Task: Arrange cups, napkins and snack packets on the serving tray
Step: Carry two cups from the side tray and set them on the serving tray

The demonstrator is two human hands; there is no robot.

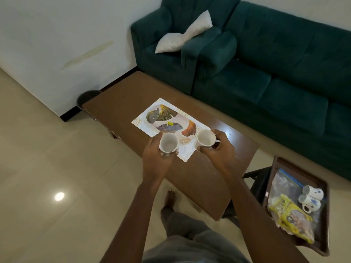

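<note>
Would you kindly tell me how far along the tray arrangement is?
Done: nothing stands free on the serving tray yet. In hand: the left hand and right hand each hold a white cup over its near end. Left: two more cups and a yellow snack packet wait in the brown bin; no napkins visible.

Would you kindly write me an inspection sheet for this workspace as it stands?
Surface: brown table bearing a leaf-patterned tray.
Job's things: left cup and right cup held at the tray's near end; yellow packet and two patterned cups lie in a brown box to the right; napkins not seen.
Clutter: zip bag in the box.
Hands: left hand grips the left cup; right hand grips the right cup.
Cables: nothing seen.
Surroundings: green sofa, white pillow, dark bin.
</note>
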